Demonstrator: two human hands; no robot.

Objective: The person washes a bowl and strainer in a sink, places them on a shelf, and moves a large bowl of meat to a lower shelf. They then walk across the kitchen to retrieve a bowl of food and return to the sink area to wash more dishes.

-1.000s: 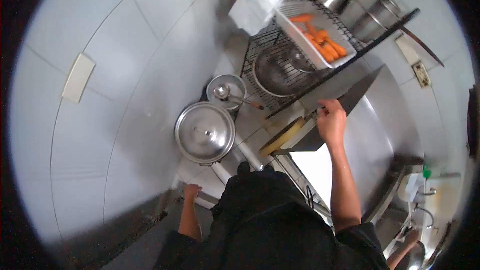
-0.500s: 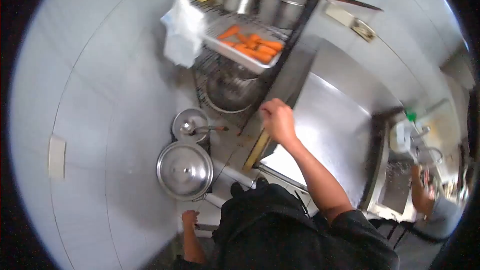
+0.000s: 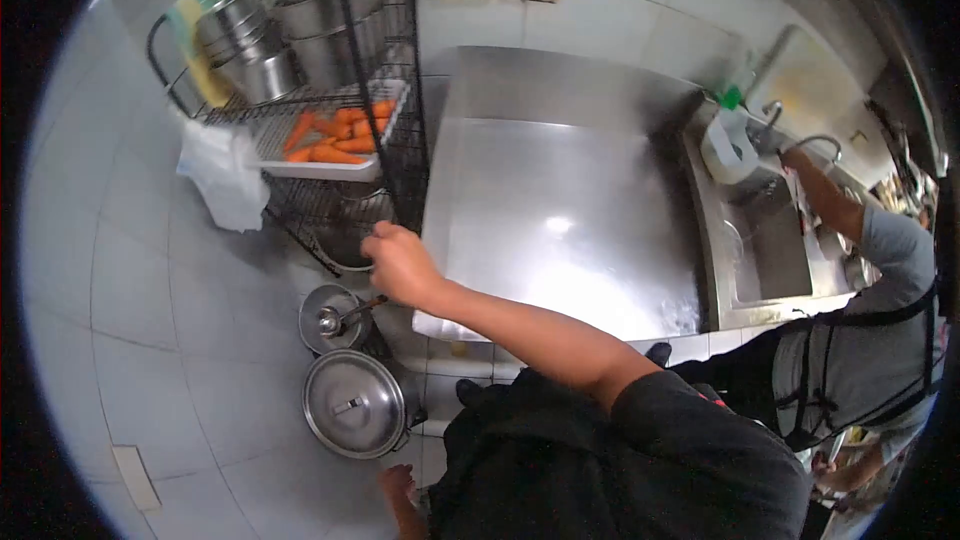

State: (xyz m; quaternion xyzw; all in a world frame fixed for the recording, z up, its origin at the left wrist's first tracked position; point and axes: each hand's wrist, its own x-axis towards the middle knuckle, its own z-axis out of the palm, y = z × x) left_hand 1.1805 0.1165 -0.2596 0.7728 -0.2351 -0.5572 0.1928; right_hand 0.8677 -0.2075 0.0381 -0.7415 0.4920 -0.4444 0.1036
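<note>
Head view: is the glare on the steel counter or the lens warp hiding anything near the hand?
Head view: a bright glare patch sits on the steel counter, away from the right hand; fisheye bending curves the wire rack and darkens the corners; the left hand is dim at the bottom edge, grip unclear.

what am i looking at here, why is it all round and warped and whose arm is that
This is one fisheye camera worn on a person's head, looking down, so everything curves. The arm is the wearer's own: the right hand is loosely closed near the black wire rack beside the bare steel counter; whether it holds anything is unclear. The left hand hangs low by the lidded steel pot on the floor. The rack carries a white tray of orange carrots. At right, another person works at the sink.
</note>
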